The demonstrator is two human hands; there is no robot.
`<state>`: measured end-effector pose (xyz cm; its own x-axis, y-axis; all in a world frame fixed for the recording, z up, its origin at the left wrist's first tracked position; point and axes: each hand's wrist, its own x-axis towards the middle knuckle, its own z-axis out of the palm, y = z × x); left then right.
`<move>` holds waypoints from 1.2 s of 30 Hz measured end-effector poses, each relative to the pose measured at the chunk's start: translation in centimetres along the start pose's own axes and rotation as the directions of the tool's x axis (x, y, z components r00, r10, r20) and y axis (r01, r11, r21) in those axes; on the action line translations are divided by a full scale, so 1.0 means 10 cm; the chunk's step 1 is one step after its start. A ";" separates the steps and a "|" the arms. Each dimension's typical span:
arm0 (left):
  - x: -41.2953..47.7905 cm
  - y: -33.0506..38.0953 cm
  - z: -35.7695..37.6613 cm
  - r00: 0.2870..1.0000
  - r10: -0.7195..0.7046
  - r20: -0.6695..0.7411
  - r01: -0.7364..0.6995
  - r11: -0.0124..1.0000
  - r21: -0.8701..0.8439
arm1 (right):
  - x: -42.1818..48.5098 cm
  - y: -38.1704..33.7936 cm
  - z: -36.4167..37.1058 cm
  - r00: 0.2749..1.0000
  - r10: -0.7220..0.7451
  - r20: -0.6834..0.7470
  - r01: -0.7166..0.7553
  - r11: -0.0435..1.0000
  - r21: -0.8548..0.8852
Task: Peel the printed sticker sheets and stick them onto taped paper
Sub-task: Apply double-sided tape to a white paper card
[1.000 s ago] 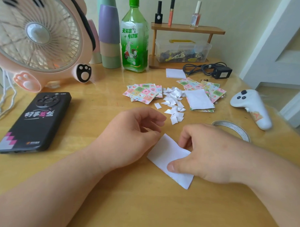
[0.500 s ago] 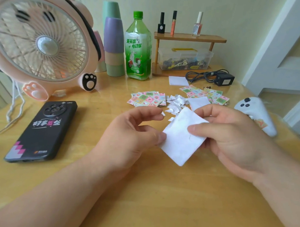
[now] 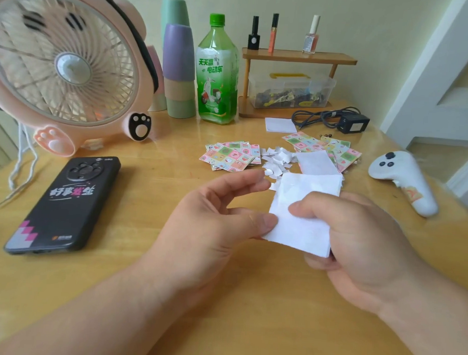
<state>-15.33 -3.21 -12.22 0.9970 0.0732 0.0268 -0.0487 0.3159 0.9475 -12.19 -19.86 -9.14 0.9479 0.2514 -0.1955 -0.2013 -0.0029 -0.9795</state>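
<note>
Fingers (image 3: 310, 205) of the right hand (image 3: 358, 242) were clamped on a white sheet (image 3: 302, 227), the thumb on its upper face and the others curled behind it. The left hand (image 3: 212, 221) pinched the sheet's lower left corner under its thumb, with the forefinger held straight and apart above. The sheet was rectangular, matte and blank on the side shown. It was held clear above the middle of the wooden tabletop (image 3: 170, 294).

Behind it lay two fanned piles of glossy sticker sheets, one to the left (image 3: 231, 156) and one to the right (image 3: 342, 154), printed in pink, green and yellow squares; the print was too small to read. Curled white paper scraps (image 3: 277, 160) were heaped between the piles. A second blank sheet (image 3: 314, 163) lay on the right pile, and a third (image 3: 279, 125) lay nearer the far edge.

Toward the left edge lay a black phone (image 3: 64, 206) whose case read 好事发生. At the far edge stood a green plastic bottle (image 3: 216, 70) labelled 电动车 with a scooter drawing, next to stacked pastel cups (image 3: 178, 69) and a round pink fan (image 3: 67, 65) with paw-shaped feet. A small wooden shelf (image 3: 298, 57) carried three nail-polish bottles over a clear plastic box (image 3: 291, 89). A smooth white controller (image 3: 402, 183) lay by the right edge.
</note>
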 end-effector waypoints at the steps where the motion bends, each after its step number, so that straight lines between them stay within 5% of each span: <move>1: 0.00 0.00 0.01 1.000 0.000 0.017 0.000 1.000 -0.022 | -0.01 -0.01 0.01 1.000 -0.002 0.002 0.002 1.000 0.029; 8: -0.03 0.02 -0.01 0.995 0.050 0.090 -0.038 0.992 -0.122 | -0.03 -0.02 -0.03 1.000 -0.005 -0.015 0.008 0.981 0.193; 21: -0.07 -0.02 0.04 0.954 0.266 0.141 -0.293 0.928 0.232 | -0.07 -0.01 0.01 0.996 0.031 0.089 -0.046 0.983 0.179; 36: -0.09 0.01 0.06 0.917 0.387 0.097 -0.395 0.845 0.360 | -0.05 -0.02 -0.01 0.987 0.110 0.119 -0.131 0.974 0.185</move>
<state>-16.21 -3.82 -11.96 0.9011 0.0980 0.4225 -0.4132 -0.1022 0.9049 -12.62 -20.04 -8.86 0.8839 0.3630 -0.2948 -0.3656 0.1434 -0.9196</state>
